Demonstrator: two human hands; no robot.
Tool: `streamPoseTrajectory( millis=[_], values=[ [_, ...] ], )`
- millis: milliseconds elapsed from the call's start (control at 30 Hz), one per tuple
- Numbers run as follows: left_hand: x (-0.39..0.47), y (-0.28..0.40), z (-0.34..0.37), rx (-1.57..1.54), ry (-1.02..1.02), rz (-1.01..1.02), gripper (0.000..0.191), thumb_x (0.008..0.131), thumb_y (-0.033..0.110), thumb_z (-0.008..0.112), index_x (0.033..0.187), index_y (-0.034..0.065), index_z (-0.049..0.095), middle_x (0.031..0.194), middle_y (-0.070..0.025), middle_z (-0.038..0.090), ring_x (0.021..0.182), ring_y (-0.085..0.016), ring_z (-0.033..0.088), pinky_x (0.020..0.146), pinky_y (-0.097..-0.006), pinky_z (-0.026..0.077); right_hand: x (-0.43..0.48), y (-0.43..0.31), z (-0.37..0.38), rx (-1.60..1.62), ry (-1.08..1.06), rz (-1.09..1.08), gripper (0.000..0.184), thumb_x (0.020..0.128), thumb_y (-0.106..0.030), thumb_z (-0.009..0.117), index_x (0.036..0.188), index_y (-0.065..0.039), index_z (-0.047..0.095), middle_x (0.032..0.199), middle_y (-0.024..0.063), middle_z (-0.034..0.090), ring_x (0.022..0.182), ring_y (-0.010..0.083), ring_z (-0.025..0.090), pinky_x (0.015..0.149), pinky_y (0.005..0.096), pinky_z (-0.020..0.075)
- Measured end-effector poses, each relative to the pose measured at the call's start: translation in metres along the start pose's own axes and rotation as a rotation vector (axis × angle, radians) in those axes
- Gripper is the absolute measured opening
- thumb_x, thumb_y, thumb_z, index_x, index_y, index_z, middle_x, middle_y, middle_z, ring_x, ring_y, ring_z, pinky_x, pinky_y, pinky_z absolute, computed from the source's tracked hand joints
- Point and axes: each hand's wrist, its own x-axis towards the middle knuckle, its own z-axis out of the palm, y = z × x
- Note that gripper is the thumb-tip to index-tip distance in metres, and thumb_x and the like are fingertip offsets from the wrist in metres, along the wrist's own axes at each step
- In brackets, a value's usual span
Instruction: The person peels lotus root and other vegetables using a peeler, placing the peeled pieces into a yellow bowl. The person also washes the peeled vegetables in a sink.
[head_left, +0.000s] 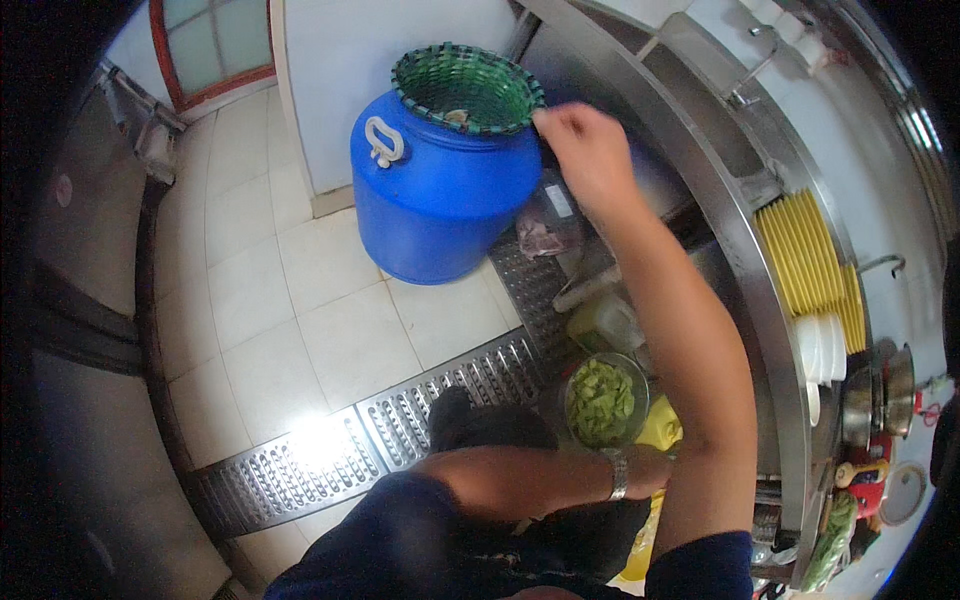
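My right hand (589, 146) reaches forward to the right rim of a green woven basket (420, 105), its fingers curled and fingertips overlapping the rim; whether they grip it is unclear. The basket rests in the mouth of a blue plastic barrel (442, 210). My left hand (646, 471), below a metal-band watch (619, 474), is partly hidden behind my right arm, near a yellow plastic bag (661, 424); its fingers and anything in them cannot be seen. Just above the left wrist stands a clear round container (634, 375) with cut green vegetable pieces (600, 397).
A metal drain grate (450, 397) crosses the tiled floor (337, 322). Beside the barrel lies a clear bag with dark contents (547, 229). To the right, a steel counter (739, 247) holds yellow plates (802, 255), white bowls (817, 349) and metal bowls (896, 390).
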Motion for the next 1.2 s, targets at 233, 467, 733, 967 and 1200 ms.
streamPoseTrajectory(
  millis=[233, 467, 733, 967, 1200],
  values=[
    [0.030, 0.003, 0.023, 0.218, -0.123, 0.055, 0.022, 0.079, 0.009, 0.056, 0.093, -0.0080, 0.062, 0.083, -0.0266, 0.066, 0.081, -0.041, 0.067, 0.072, -0.0511, 0.054, -0.225, -0.042, -0.166, -0.180, 0.031, 0.371, 0.034, 0.093, -0.025, 0.067, 0.071, 0.000, 0.059, 0.060, -0.0018, 0.048, 0.060, 0.0067, 0.043, 0.053, 0.0264, 0.0380],
    [0.034, 0.010, 0.062, 0.168, -0.319, 0.030, 0.028, 0.085, 0.022, 0.060, 0.095, -0.0037, 0.061, 0.076, -0.0240, 0.064, 0.075, -0.040, 0.065, 0.069, -0.0519, 0.052, -0.416, -0.051, -0.303, -0.323, 0.484, 0.590, 0.036, 0.098, -0.026, 0.062, 0.068, -0.009, 0.051, 0.061, -0.0074, 0.042, 0.054, 0.0023, 0.035, 0.047, 0.0224, 0.0276],
    [0.035, 0.026, 0.139, 0.014, -0.164, 0.029, 0.028, 0.084, 0.029, 0.064, 0.091, 0.0021, 0.064, 0.084, -0.0219, 0.066, 0.081, -0.040, 0.066, 0.076, -0.0527, 0.050, -0.576, -0.046, -0.366, -0.149, 0.418, 0.991, 0.024, 0.096, -0.024, 0.064, 0.081, -0.007, 0.057, 0.063, -0.0026, 0.050, 0.050, 0.0055, 0.042, 0.044, 0.0227, 0.0322],
    [0.036, 0.056, 0.193, -0.124, -0.349, 0.017, 0.035, 0.087, 0.037, 0.059, 0.100, 0.0061, 0.068, 0.088, -0.0189, 0.069, 0.081, -0.034, 0.067, 0.077, -0.0469, 0.052, -0.710, -0.002, -0.362, 0.027, 0.516, 1.162, 0.016, 0.092, -0.019, 0.066, 0.091, -0.003, 0.065, 0.065, -0.0004, 0.056, 0.051, 0.0081, 0.048, 0.045, 0.0243, 0.0381],
    [0.040, 0.043, 0.193, -0.228, -0.468, -0.123, 0.033, 0.092, 0.028, 0.066, 0.113, 0.0029, 0.066, 0.095, -0.0117, 0.072, 0.084, -0.020, 0.067, 0.078, -0.0379, 0.053, -0.753, 0.026, -0.361, -0.414, 0.031, 1.225, 0.045, 0.085, -0.037, 0.069, 0.113, -0.002, 0.065, 0.091, 0.0209, 0.069, 0.084, 0.0350, 0.066, 0.078, 0.0430, 0.0501]
  ],
)
